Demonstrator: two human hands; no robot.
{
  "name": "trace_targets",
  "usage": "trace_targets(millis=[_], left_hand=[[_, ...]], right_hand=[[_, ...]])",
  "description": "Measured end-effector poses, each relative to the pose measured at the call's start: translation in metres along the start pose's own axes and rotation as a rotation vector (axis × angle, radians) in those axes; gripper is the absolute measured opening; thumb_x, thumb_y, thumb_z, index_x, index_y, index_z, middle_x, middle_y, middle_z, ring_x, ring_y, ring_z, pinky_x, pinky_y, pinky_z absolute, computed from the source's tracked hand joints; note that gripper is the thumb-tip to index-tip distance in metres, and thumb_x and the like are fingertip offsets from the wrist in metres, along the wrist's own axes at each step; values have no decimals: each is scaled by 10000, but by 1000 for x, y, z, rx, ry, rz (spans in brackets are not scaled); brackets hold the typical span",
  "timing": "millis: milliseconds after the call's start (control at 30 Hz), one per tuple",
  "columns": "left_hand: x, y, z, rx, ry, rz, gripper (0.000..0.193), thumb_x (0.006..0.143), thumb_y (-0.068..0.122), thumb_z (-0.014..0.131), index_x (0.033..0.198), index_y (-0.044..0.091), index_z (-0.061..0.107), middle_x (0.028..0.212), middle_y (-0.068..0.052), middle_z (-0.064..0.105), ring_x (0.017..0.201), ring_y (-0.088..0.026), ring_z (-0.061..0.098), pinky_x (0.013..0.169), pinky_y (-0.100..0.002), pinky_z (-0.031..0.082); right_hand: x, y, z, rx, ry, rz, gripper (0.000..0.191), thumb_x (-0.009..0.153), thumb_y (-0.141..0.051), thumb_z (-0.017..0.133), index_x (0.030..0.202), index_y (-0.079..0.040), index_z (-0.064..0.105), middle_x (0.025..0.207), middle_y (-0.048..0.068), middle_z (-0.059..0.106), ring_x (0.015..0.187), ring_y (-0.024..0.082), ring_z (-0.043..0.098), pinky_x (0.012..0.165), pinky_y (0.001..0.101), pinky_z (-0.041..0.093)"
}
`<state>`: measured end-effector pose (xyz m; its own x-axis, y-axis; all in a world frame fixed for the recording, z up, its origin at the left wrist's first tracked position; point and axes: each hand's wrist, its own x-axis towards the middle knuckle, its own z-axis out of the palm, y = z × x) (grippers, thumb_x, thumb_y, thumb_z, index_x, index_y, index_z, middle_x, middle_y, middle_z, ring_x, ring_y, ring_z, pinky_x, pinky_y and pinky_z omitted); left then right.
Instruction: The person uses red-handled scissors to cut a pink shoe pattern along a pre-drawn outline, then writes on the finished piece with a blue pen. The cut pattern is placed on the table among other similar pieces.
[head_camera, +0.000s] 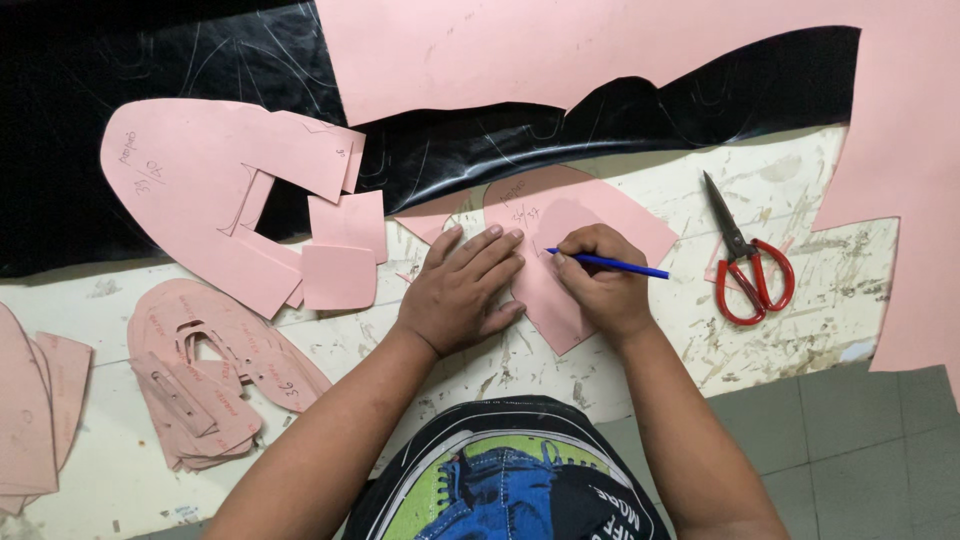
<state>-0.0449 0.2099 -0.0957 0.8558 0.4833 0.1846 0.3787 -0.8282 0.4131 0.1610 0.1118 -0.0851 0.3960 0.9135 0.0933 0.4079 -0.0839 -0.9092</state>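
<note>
- Pressing flat, palm down, the left hand (460, 290) lies on the pink paper pattern piece (590, 225) with its fingers spread and pointing up and to the right; it grips nothing, only pins the sheet to the worn white table (640, 370).
- The left forearm rises from the lower left and slants up and rightward to the wrist.
- The pattern piece lies at the centre of the table, just below the black sheet (180, 60), with its narrow end pointing down toward the person.
- The right hand (600, 280) is curled closed around a blue pen (610, 264), knuckles up, resting on the same piece just beside the left fingertips.
- The pen's long axis runs almost level, its tip pointing left onto the paper and its tail sticking out to the right.
- The right forearm comes up from the lower right.
- Red-handled scissors (745, 260) lie well to the right, blades pointing up and left.
</note>
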Motion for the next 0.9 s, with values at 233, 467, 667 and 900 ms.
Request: trace_targets(millis=[233, 467, 667, 900], left_hand=[[0, 0, -1, -8, -6, 0, 502, 879, 506, 682, 1266, 187, 667, 1507, 3, 543, 1420, -163, 465, 1237, -442, 230], [0, 0, 0, 8, -12, 0, 512, 884, 515, 673, 1281, 192, 658, 1513, 6, 535, 1419, -160, 458, 1242, -441, 225], [1, 0, -1, 22, -25, 0, 509, 885, 515, 668, 1280, 196, 655, 1514, 8, 532, 1419, -160, 459, 1238, -444, 223], [1, 1, -3, -15, -41, -15, 509, 887, 513, 667, 1278, 189, 650, 1515, 7, 529, 1424, -166, 457, 1237, -447, 225]], right_hand=[[1, -1, 1, -25, 11, -41, 139, 861, 9, 753, 942, -34, 649, 926, 71, 686, 797, 144, 640, 727, 273, 532], [1, -1, 2, -31, -13, -37, 132, 846, 34, 737, 925, -36, 658, 923, 71, 684, 808, 154, 652, 731, 278, 541], [1, 1, 1, -27, 4, -56, 142, 854, 36, 738, 956, -22, 659, 960, 79, 680, 827, 153, 648, 742, 275, 542], [2, 2, 0, 23, 10, -70, 127, 869, 45, 729, 950, -21, 656, 965, 81, 679, 844, 163, 651, 761, 281, 541]])
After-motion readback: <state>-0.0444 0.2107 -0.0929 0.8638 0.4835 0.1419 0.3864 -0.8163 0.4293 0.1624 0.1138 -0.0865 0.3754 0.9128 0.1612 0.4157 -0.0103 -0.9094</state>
